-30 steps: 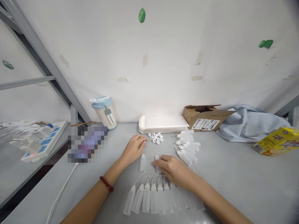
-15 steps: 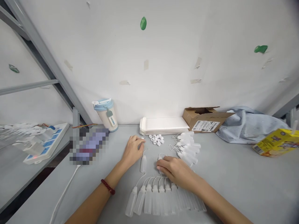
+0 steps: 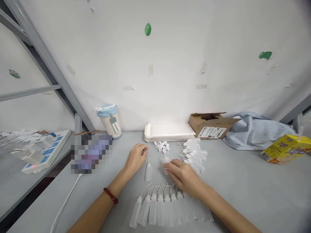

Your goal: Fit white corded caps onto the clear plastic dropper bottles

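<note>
My right hand [image 3: 181,173] grips a small translucent squeeze bottle [image 3: 166,159]. Its neck stands above my fingertips, and my fingers cover most of its body. To the left, my left hand [image 3: 136,158] is closed, thumb and fingertips together; whatever they hold, if anything, is hidden. Between the hands lies another squeeze bottle [image 3: 148,172] with a thin curved tube at its neck. Loose white caps [image 3: 161,145] lie in a small pile beyond the hands. Nearest me is a row of squeeze bottles [image 3: 160,212] with bent tubes, its right part beneath my right forearm.
More tubed bottles [image 3: 194,155] lie piled at right. Behind are a stack of white trays [image 3: 170,131], a cardboard box [image 3: 209,124], a cloth [image 3: 257,131] and a yellow carton [image 3: 284,149]. At left are a tumbler [image 3: 110,123], a blurred device [image 3: 93,153] and a power strip [image 3: 52,149].
The bottle in my right hand now stands more upright, its neck clear of my fingers. My left hand's fingertips have drawn in and moved slightly left.
</note>
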`<state>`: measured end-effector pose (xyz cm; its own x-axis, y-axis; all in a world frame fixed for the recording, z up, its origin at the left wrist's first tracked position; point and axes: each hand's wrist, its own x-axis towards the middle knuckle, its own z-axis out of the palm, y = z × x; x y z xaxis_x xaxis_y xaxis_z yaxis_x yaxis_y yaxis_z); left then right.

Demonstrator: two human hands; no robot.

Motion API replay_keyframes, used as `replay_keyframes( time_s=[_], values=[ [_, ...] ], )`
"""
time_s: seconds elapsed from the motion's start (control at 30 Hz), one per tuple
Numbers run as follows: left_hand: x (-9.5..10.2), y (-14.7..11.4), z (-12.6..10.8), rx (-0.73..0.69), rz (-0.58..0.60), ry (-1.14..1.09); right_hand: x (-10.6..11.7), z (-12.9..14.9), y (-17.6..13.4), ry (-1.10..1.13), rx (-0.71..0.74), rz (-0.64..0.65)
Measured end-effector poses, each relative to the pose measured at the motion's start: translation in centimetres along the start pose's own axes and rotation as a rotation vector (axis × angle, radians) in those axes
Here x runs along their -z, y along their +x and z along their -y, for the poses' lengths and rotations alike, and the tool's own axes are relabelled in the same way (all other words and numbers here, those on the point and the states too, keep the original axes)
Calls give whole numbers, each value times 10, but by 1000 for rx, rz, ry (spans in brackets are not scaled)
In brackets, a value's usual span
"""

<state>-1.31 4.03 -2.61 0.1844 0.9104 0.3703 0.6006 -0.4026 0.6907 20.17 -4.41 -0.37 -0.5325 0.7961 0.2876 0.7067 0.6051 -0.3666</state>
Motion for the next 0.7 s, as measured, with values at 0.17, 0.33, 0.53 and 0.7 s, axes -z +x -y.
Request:
replay_keyframes(
  time_s=[0.17,0.33,0.53,0.7],
  values=[
    [3,-10,-31,122,27,-217,-2,-3,-1,35,47,-75],
    [8,-25,-71,400,223,-861,1,1,1,98,70,-100],
    [7,-32,-81,526,242,-1164,5,9,-1,309,36,-41],
    [1,-37,-79,539,307,-1240,6,16,-4,476,-42,36]
  ],
)
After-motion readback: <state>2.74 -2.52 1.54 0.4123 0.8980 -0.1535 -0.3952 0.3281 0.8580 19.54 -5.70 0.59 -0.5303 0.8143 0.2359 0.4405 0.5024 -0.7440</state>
